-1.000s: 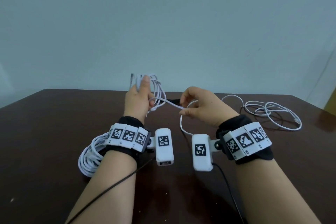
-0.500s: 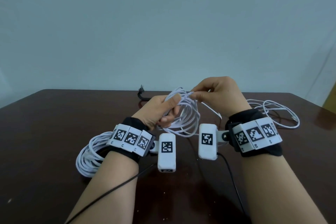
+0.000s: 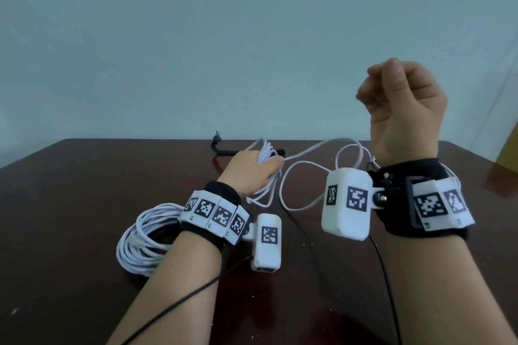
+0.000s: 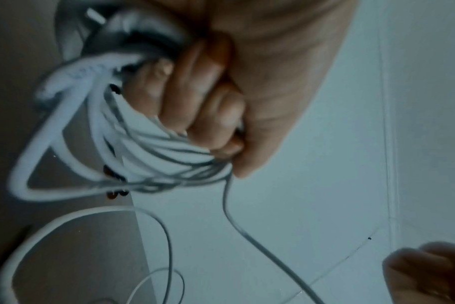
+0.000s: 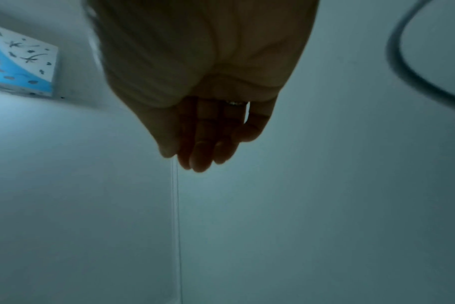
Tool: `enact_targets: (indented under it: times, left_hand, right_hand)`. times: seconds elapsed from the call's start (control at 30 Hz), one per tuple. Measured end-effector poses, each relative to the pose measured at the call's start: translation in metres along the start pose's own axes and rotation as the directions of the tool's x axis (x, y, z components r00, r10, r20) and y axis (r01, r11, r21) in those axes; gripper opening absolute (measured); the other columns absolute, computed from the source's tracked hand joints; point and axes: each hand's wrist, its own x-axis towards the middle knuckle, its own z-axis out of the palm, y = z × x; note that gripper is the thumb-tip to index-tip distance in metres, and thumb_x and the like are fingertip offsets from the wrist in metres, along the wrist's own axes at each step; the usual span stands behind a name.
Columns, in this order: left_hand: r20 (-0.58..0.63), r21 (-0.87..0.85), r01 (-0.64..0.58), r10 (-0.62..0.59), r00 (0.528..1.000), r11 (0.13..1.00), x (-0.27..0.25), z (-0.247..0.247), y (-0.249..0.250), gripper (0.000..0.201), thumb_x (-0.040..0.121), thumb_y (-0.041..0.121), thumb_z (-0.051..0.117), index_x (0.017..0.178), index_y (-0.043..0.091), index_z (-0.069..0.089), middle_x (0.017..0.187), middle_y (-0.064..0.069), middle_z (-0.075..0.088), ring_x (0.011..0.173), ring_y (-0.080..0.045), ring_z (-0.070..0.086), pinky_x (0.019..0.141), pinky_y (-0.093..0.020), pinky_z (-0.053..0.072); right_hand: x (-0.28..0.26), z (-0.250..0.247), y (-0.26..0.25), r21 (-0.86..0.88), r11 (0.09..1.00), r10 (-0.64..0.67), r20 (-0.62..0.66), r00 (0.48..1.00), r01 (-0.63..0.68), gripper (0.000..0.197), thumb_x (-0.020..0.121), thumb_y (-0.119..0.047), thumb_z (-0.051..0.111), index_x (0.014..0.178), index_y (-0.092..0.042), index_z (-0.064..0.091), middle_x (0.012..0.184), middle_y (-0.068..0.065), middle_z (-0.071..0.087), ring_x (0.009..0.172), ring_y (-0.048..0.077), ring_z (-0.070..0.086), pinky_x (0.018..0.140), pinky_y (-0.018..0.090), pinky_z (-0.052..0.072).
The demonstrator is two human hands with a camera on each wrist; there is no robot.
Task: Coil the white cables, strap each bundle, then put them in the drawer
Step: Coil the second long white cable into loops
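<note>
My left hand (image 3: pixel 259 169) is low over the dark table (image 3: pixel 84 190) and grips a bundle of thin white cable loops (image 3: pixel 265 152). The left wrist view shows its fingers (image 4: pixel 195 102) curled round those loops (image 4: pixel 148 148). A loose strand (image 3: pixel 322 145) runs from the bundle to the right and passes behind my right wrist. My right hand (image 3: pixel 392 92) is raised high at the right, fingers curled and thumb against the forefinger. No cable shows clearly in it, and the right wrist view of the hand (image 5: pixel 195 133) is dark.
A thick coil of white cable (image 3: pixel 140 238) lies on the table under my left forearm. A black strap (image 3: pixel 224 151) lies near the far edge, one end standing up. Thin black wires trail from both wrist cameras towards me. A yellow object (image 3: pixel 511 154) shows at the right edge.
My right hand has left the bundle and risen up and to the right. My left hand has sunk lower and farther away with the loops, and a strand now trails out to the right.
</note>
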Motion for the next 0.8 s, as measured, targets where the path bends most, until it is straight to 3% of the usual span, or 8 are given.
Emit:
enact_targets:
  times: [0.1,0.2,0.3,0.4,0.47,0.53,0.63,0.8]
  left_hand:
    - [-0.164,-0.081,0.047,-0.059,0.985,0.996,0.004,-0.007,-0.002,0.038,0.094,0.031,0.05,0.061,0.013,0.047,0.051,-0.001,0.045,0.042,-0.015,0.038,0.047,-0.025,0.032]
    - [-0.354,-0.321,0.074,-0.192,0.915,0.944,0.011,-0.024,-0.014,0.037,0.093,0.029,0.052,0.06,0.014,0.047,0.053,-0.003,0.044,0.042,-0.017,0.039,0.046,-0.027,0.033]
    - [-0.397,-0.534,0.017,-0.268,0.878,0.845,0.011,-0.033,-0.02,0.039,0.09,0.026,0.054,0.056,0.013,0.042,0.042,0.0,0.039,0.032,-0.014,0.032,0.043,-0.025,0.028]
    - [-0.339,-0.709,-0.022,-0.314,0.887,0.705,0.009,-0.034,-0.011,0.038,0.091,0.026,0.056,0.058,0.014,0.039,0.034,0.004,0.031,0.029,-0.012,0.025,0.04,-0.02,0.023]
    - [-0.28,-0.807,-0.034,-0.332,0.901,0.59,0.01,-0.035,-0.008,0.04,0.092,0.026,0.055,0.058,0.016,0.037,0.033,0.005,0.026,0.028,-0.01,0.022,0.038,-0.017,0.021]
    - [-0.204,-0.893,-0.025,-0.354,0.913,0.45,0.013,-0.04,-0.009,0.041,0.094,0.028,0.053,0.058,0.018,0.035,0.032,0.006,0.024,0.026,-0.007,0.02,0.035,-0.014,0.02]
    - [-0.072,-0.968,0.023,-0.364,0.929,0.25,0.016,-0.051,-0.017,0.044,0.097,0.032,0.047,0.056,0.021,0.035,0.029,0.007,0.024,0.022,-0.005,0.02,0.033,-0.012,0.019]
    - [0.003,-0.999,-0.007,-0.213,0.977,-0.05,0.022,-0.057,-0.041,0.062,0.097,0.035,0.042,0.037,0.019,0.042,0.029,0.006,0.034,0.023,-0.005,0.032,0.033,-0.013,0.03]
  right_hand:
    - [0.0,0.0,0.004,-0.228,0.972,0.045,-0.035,0.998,-0.052,0.018,0.09,-0.017,0.06,0.073,-0.018,0.066,0.057,-0.006,0.063,0.056,0.01,0.056,0.06,0.023,0.043]
    - [-0.001,-0.005,0.018,-0.695,0.689,0.276,-0.011,0.961,-0.206,0.025,0.086,-0.036,0.065,0.101,-0.016,0.063,0.081,-0.009,0.067,0.074,0.004,0.06,0.067,0.017,0.043]
    - [-0.011,0.001,0.039,-0.863,0.421,0.631,0.057,0.774,-0.28,0.077,0.079,-0.055,0.061,0.14,-0.015,0.036,0.128,0.0,0.053,0.115,0.015,0.054,0.093,0.028,0.044]
    - [-0.026,0.016,0.057,-0.856,0.467,0.716,0.219,0.663,-0.221,0.056,0.089,-0.041,0.057,0.136,-0.012,0.043,0.132,0.004,0.055,0.122,0.015,0.052,0.104,0.03,0.039]
    - [-0.032,0.022,0.063,-0.811,0.555,0.668,0.303,0.68,-0.183,0.023,0.096,-0.024,0.05,0.112,-0.012,0.061,0.103,0.004,0.068,0.097,0.013,0.064,0.089,0.023,0.046]
    - [-0.033,0.023,0.068,-0.734,0.636,0.599,0.278,0.751,-0.237,0.022,0.097,-0.018,0.046,0.096,-0.012,0.067,0.082,0.0,0.065,0.071,0.005,0.061,0.072,0.018,0.046]
    - [-0.03,0.012,0.076,-0.766,0.6,0.439,0.074,0.895,-0.231,0.023,0.097,-0.022,0.046,0.103,-0.021,0.069,0.079,-0.011,0.061,0.076,0.008,0.055,0.07,0.026,0.043]
    - [-0.029,-0.001,0.077,-0.987,-0.146,0.439,-0.002,0.898,0.068,0.027,0.09,-0.015,0.044,0.101,-0.024,0.067,0.098,0.008,0.064,0.099,0.031,0.054,0.074,0.032,0.034]
